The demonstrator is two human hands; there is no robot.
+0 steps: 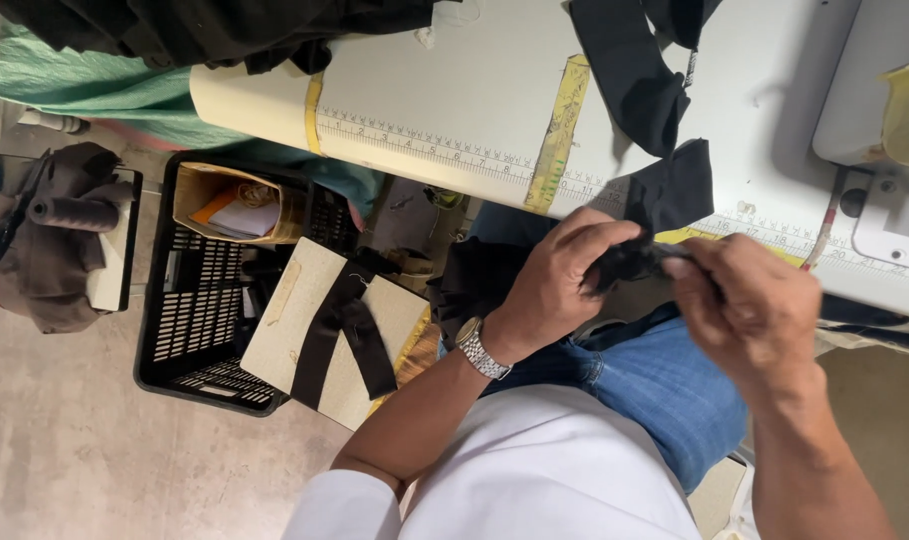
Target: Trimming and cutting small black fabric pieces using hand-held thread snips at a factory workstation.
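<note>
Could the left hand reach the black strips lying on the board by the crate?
Probably yes, but not right now. The left hand is pinching a small black cloth piece together with the right hand. The black strips lie lower down on that side with nothing between, so it would need to let go first.

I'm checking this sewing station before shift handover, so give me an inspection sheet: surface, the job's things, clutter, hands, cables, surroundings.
Surface: white sewing table with printed ruler scales and a yellow measuring strip along its edge.
Job's things: small black fabric piece, bunched between both hands; black fabric strips lying on the table just beyond.
Clutter: dark garments heaped at the table's far end; green cloth below them.
Hands: left hand and right hand both pinching the fabric piece; metal wristwatch on the left wrist.
Cables: nothing seen.
Surroundings: black plastic crate on the concrete floor, a board draped with black strips leaning on it; sewing machine at the right.
</note>
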